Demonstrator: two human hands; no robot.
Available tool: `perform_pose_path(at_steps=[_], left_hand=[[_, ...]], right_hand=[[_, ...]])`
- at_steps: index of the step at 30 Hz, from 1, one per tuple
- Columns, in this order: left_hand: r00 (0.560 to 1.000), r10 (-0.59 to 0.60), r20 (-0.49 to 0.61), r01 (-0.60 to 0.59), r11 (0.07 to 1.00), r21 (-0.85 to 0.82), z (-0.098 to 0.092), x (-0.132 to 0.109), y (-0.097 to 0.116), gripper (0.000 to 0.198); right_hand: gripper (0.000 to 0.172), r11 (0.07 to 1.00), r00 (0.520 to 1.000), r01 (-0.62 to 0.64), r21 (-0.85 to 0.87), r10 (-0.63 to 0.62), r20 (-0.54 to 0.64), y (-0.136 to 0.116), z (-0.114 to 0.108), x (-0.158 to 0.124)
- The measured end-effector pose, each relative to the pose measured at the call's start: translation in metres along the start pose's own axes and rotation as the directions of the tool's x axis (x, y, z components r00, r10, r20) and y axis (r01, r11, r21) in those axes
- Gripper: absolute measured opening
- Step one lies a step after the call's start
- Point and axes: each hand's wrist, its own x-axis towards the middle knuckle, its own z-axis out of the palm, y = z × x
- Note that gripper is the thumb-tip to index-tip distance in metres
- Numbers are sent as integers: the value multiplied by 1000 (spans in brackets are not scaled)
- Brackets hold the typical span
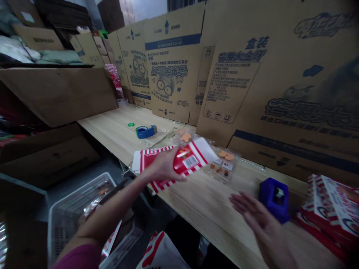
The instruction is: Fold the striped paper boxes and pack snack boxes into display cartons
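Note:
My left hand [164, 166] is closed on a red-and-white striped flat carton [190, 160] with a barcode label, holding it tilted above the wooden table [207, 209]. Another striped carton [146, 158] lies under it. My right hand [254, 213] hovers flat over the table with fingers spread, holding nothing, just left of a blue tape dispenser [274, 198]. Clear packets with orange pieces [224, 164] lie behind the held carton.
A stack of striped cartons [333, 209] sits at the right edge. A blue tape roll [146, 131] and a small green ring [131, 124] lie further left. Large printed cardboard boxes [238, 74] wall the table's back. A white plastic crate [75, 213] stands on the floor left.

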Motion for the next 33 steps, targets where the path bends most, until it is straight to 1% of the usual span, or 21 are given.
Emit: perform_pose_path(at_steps=[1,2,3,4,5,7,10,11,13,14,16,18,20,22,23,25,27,28,30,33], left_hand=[[1000,22,-3,-22,998,-62,11,-9,19,113],[999,50,6,-49,991,-126,23,-17,36,114],[998,61,1,-60,980,-189,37,-24,50,114],[998,68,12,-63,970,-236,50,-30,61,116],[998,63,18,-55,961,-271,63,-35,69,116],[998,45,47,-27,942,-333,84,-41,78,115],[993,64,96,-20,912,-410,101,-45,85,108],[992,74,105,-20,899,-437,105,-46,87,102],[991,74,114,-8,869,-495,109,-46,91,82],[992,54,113,13,850,-526,112,-46,92,71],[994,-9,111,75,794,-604,117,-44,93,49],[987,-50,150,143,684,-716,125,-43,89,37],[968,-11,252,221,521,-825,134,-44,84,34],[937,49,346,304,375,-876,144,-48,79,33],[926,45,375,342,323,-882,148,-51,78,33],[915,-13,402,392,257,-883,155,-58,75,32],[912,-75,402,408,230,-883,160,-63,72,32],[913,-85,398,407,231,-884,161,-64,71,32],[916,-50,397,397,254,-882,164,-67,67,34],[905,19,426,403,284,-870,170,-75,61,32]], right_hand=[[59,998,997,-4,59,-1,72,3,24,7],[62,996,995,-3,92,-6,99,5,44,12],[60,995,995,-11,96,2,95,7,59,13],[55,996,997,-27,82,20,80,9,68,11],[49,997,998,-49,55,46,49,11,71,8],[40,994,994,-105,10,105,-11,16,62,-1],[38,990,986,-138,19,139,-97,27,36,-16],[36,991,982,-136,17,137,-129,30,28,-20],[34,993,975,-120,-1,118,-189,34,19,-26],[32,994,972,-109,-13,104,-210,34,16,-28],[30,996,973,-88,-11,83,-216,32,13,-27],[27,996,981,-72,52,80,-176,26,10,-22],[27,989,985,-67,134,87,-150,21,6,-16],[28,978,982,-77,195,108,-153,18,1,-12],[27,973,979,-89,215,125,-159,19,0,-10],[27,959,973,-123,253,167,-158,23,0,-8],[29,949,969,-148,278,195,-149,31,3,-8],[29,947,969,-151,284,199,-148,35,4,-7],[28,945,967,-135,298,191,-170,42,6,-5],[26,942,955,-85,323,170,-244,49,4,-2]])
